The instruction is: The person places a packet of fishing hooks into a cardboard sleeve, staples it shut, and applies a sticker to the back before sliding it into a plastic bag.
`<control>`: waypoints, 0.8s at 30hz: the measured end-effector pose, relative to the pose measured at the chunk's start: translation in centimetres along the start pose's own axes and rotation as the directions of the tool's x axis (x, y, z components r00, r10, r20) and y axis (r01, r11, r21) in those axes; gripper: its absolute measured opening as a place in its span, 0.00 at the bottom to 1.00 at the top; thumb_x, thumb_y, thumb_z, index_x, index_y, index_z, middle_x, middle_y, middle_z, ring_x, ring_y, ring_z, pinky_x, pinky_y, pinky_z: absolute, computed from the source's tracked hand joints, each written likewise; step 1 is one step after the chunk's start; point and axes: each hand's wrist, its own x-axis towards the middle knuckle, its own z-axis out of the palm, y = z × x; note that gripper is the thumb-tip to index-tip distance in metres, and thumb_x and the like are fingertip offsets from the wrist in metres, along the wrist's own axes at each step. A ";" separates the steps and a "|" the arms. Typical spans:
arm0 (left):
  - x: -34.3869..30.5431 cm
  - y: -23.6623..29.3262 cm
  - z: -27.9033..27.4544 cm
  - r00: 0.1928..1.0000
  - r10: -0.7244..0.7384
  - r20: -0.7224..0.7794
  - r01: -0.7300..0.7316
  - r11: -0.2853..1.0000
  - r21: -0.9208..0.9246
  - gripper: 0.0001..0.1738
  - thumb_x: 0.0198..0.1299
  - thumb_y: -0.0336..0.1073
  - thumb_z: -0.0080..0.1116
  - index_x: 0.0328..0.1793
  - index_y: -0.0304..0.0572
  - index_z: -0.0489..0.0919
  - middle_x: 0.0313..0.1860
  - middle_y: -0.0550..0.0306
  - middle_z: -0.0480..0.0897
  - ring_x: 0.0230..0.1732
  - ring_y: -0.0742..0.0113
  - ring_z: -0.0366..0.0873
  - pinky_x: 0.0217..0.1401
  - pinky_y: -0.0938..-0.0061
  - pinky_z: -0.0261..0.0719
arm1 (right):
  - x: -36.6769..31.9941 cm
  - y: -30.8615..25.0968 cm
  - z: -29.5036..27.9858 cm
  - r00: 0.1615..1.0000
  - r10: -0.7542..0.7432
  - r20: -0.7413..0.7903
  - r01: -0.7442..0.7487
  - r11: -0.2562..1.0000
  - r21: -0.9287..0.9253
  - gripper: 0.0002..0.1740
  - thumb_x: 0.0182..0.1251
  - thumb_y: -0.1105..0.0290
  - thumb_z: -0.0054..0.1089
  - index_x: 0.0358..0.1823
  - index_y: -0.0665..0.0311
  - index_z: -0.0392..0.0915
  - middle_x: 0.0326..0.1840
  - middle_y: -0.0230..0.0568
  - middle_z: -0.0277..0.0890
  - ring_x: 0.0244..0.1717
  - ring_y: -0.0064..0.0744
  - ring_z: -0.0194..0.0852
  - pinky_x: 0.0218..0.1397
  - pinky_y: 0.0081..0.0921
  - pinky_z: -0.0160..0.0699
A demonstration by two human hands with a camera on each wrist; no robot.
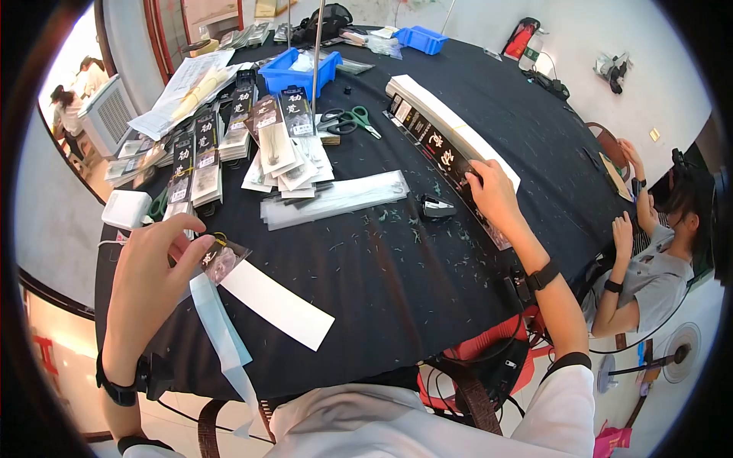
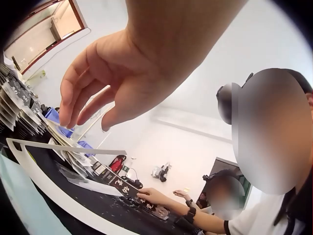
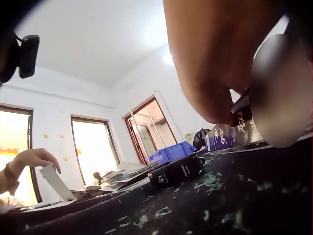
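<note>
In the head view my left hand hovers at the table's left edge, fingers loosely bent. Just beside its fingertips lies a small clear packet with a yellow tie. In the left wrist view the fingers of this left hand hold nothing. Below it are a white card strip and a pale blue strip hanging over the edge. My right hand pinches a black-headed card at the long row of packaged cards, thumb and fingers at its printed header.
Bundles of black-headed packets lie left of centre, with clear sleeves in front. Green-handled scissors, a small black tape-like roll and a blue bin stand nearby. Green scraps litter the cloth. Another person sits at right.
</note>
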 end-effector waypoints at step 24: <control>2.7 9.5 4.6 0.733 0.629 -0.259 -0.678 0.710 -0.192 0.39 0.39 0.32 0.72 0.62 0.33 0.71 0.66 0.47 0.69 0.69 0.48 0.61 0.68 0.59 0.63 | -5.6 -15.8 -9.0 0.906 -0.191 0.378 -0.391 -0.037 0.919 0.14 0.67 0.78 0.52 0.53 0.71 0.72 0.44 0.35 0.78 0.44 0.18 0.74 0.49 0.19 0.73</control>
